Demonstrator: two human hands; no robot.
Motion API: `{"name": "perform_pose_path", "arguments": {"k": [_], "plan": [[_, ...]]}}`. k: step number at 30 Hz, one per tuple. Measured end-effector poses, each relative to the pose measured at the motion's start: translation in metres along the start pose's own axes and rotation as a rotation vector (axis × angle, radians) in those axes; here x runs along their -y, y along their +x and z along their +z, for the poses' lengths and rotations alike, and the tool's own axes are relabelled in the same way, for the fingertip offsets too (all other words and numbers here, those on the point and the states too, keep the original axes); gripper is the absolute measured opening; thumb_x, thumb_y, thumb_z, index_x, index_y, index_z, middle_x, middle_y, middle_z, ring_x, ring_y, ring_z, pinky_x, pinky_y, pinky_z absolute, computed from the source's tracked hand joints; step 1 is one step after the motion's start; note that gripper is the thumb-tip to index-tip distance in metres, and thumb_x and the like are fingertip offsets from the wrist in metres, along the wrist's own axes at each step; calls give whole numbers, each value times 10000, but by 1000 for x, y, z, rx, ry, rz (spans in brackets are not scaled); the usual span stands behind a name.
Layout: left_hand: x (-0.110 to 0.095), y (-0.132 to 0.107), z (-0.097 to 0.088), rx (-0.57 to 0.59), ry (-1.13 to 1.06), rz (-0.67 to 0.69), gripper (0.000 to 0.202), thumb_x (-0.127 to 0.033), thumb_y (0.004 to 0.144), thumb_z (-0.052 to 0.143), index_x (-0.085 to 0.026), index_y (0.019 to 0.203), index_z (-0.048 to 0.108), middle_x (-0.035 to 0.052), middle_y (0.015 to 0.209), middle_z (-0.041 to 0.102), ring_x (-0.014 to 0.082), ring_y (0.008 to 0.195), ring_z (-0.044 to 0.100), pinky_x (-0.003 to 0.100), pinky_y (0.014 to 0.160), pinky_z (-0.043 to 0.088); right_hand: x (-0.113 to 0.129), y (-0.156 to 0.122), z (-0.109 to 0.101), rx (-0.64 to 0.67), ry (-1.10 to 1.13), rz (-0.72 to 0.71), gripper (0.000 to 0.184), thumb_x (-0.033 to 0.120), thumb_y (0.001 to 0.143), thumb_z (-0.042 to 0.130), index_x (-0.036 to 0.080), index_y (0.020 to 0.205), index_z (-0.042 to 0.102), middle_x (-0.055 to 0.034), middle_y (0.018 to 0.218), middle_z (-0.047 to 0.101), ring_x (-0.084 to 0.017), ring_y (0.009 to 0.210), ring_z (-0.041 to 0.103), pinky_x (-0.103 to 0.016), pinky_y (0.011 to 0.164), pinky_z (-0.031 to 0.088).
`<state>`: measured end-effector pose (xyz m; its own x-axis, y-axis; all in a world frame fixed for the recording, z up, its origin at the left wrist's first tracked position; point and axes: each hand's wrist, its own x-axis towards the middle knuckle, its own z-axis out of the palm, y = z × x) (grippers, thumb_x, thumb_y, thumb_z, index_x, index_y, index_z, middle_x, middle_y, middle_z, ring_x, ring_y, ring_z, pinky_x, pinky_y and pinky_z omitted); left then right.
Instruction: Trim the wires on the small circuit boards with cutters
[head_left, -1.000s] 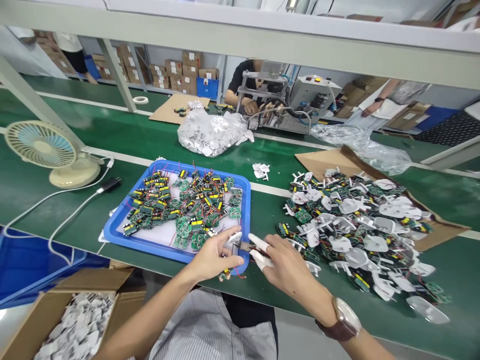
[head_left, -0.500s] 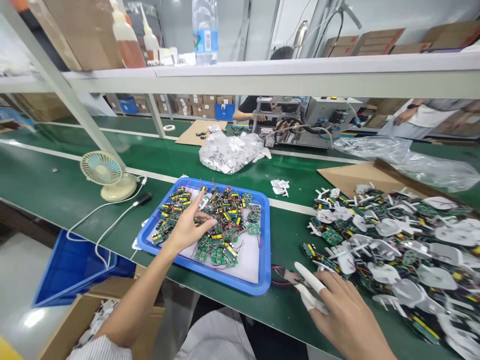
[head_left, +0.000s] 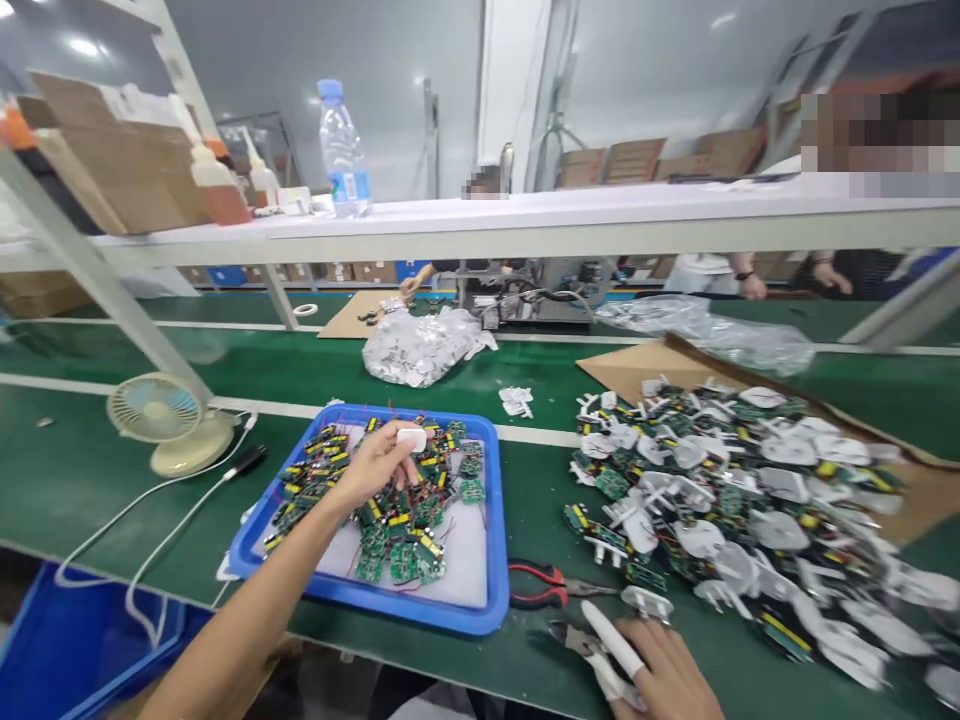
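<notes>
My left hand (head_left: 375,462) reaches over the blue tray (head_left: 491,545) of green circuit boards (head_left: 409,535). Its fingers are curled in a pinch among the boards, with a white finger cot at the tip; what they hold is hidden. My right hand (head_left: 660,672) lies at the bottom edge on the green belt, white cots on two fingers, closed over small grey cutters (head_left: 568,636) whose jaws stick out to the left. Red-handled pliers (head_left: 536,585) lie loose on the belt between the tray and my right hand.
A big heap of white plug shells and boards (head_left: 735,500) lies to the right, partly on cardboard (head_left: 634,365). A small fan (head_left: 161,420) with cables stands to the left, a bag of white parts (head_left: 424,345) behind, a blue bin (head_left: 67,650) below. Other people work beyond the shelf.
My left hand left the cutters by my right hand and moved into the tray, curling onto the boards. My right hand slid down toward the near edge. My view tilted upward.
</notes>
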<state>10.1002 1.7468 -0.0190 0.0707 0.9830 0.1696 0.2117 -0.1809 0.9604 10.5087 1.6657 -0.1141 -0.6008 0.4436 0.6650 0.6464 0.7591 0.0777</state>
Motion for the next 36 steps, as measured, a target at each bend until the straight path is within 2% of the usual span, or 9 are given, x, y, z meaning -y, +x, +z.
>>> {"name": "perform_pose_path", "arguments": {"k": [2,5,10,15,19,24,30,33,36], "plan": [[1,29,26,101,149,79,492,-553,965,508,-156,1219,647,179,1301,641,166,746,711,234,485,518,6,-7,1,27,28,63,241,-1,785,495,233,822,541,-95,967,676,-256,894,656,-398,777,521],[1,76,70,189,271,165,333,-437,925,614,-167,1083,730,140,1258,640,238,1042,664,286,712,570,15,-15,4,28,58,137,310,-12,762,477,227,932,579,-86,988,689,-262,921,659,-431,824,532],[8,146,136,270,499,190,204,-279,907,663,-149,1054,716,51,928,710,209,869,662,363,843,539,24,-21,8,25,75,276,429,8,714,521,231,1069,614,-82,1027,702,-270,940,654,-459,909,527],[18,186,169,233,690,203,294,-359,951,661,-142,1148,653,86,1132,681,235,1015,661,462,935,533,25,-23,8,120,59,305,626,47,664,582,211,1269,587,-74,1019,699,-266,917,642,-421,915,516],[21,187,184,227,767,294,265,-280,964,611,-138,1183,660,136,1234,651,282,1178,595,494,1047,453,23,-31,15,146,113,329,706,84,631,602,205,1325,558,-77,1019,696,-279,923,624,-436,944,490],[20,162,224,485,787,471,136,-213,924,630,-200,1010,734,70,1080,731,223,1077,634,332,1005,460,18,-44,31,116,90,294,633,171,666,676,226,1291,586,-63,1012,686,-280,913,615,-434,920,480],[13,146,275,572,878,562,425,-250,762,780,-154,1165,682,138,1093,703,337,1117,580,439,980,445,18,-44,34,175,87,316,645,249,680,739,231,1306,581,-54,996,685,-262,885,596,-406,878,477],[10,141,281,554,912,579,352,-219,738,758,-151,1076,693,147,1041,685,356,1090,574,470,974,434,22,-40,28,233,107,374,678,236,655,754,239,1308,575,-50,1020,689,-259,897,588,-413,919,464],[4,141,267,491,894,598,247,-212,746,724,-167,988,700,132,990,674,348,1067,578,466,985,431,25,-35,21,234,131,404,682,227,669,746,258,1325,561,-50,1062,684,-256,918,583,-426,951,447]]}}
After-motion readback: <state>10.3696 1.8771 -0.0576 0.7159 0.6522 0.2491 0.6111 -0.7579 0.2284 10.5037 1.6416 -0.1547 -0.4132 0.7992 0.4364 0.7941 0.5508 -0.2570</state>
